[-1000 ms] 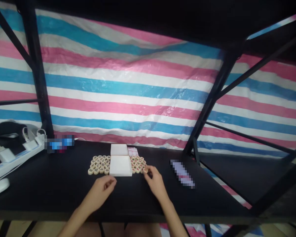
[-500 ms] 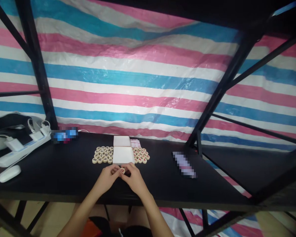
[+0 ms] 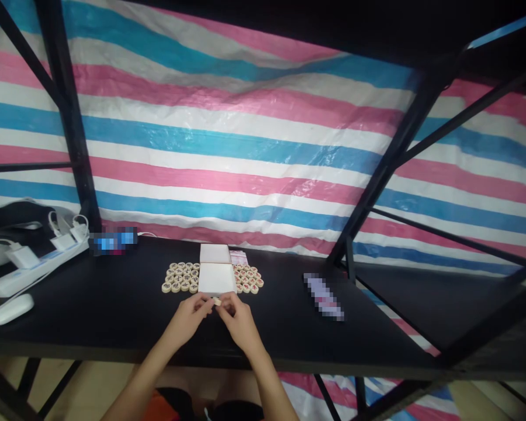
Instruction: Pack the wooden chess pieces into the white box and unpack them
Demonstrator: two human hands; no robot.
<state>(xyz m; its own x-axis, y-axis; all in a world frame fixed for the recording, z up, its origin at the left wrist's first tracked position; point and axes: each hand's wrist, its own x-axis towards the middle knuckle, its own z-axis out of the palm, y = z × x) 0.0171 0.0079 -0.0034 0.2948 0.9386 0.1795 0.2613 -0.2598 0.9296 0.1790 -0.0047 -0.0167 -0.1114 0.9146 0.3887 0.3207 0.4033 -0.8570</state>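
Note:
A single round, pale game piece [image 3: 217, 302] is pinched between my left hand [image 3: 194, 311] and my right hand [image 3: 235, 314], low over the black table. It is tilted, and its face cannot be read. Just beyond my fingers lies an open white box [image 3: 217, 278], its lid part folded back. Left of the box are rows of round pieces with dark characters [image 3: 184, 278]. On its right side sit rows of pieces with red characters [image 3: 249, 279], partly behind the box edge.
A white power strip [image 3: 39, 273] with plugs and cables lies at the left, near a white device [image 3: 14, 309]. A blurred blue object [image 3: 114, 241] is at the back left, a blurred phone-like object [image 3: 324, 297] at the right. Pinkish paper [image 3: 239, 257] lies behind the red pieces.
The piece between my fingers has turned, so its red-marked face no longer shows. Both hands stay close together in front of the box. The camera view has shifted slightly.

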